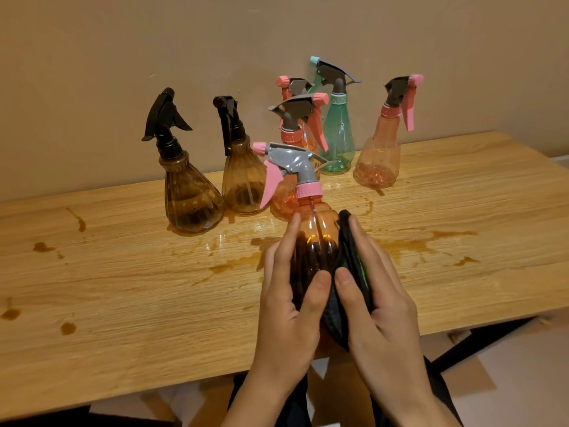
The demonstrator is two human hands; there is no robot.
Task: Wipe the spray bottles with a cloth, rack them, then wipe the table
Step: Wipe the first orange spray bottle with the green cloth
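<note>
I hold an orange spray bottle (312, 238) with a grey and pink trigger head above the wooden table (123, 288). My left hand (289, 303) grips its left side, thumb across the front. My right hand (378, 303) presses a dark cloth (348, 272) against the bottle's right side, thumb and fingers curled round the cloth. Farther back on the table stand two brown bottles (191, 192) (243, 180) with black heads, a green bottle (337, 140), and pink bottles (378, 149) (295, 127).
Brown liquid stains and wet patches (415, 241) spread over the tabletop, with drops at the left (67, 328). A beige wall (154, 57) rises right behind the bottles. The table's front edge is near my body; dark table legs (480, 343) show at lower right.
</note>
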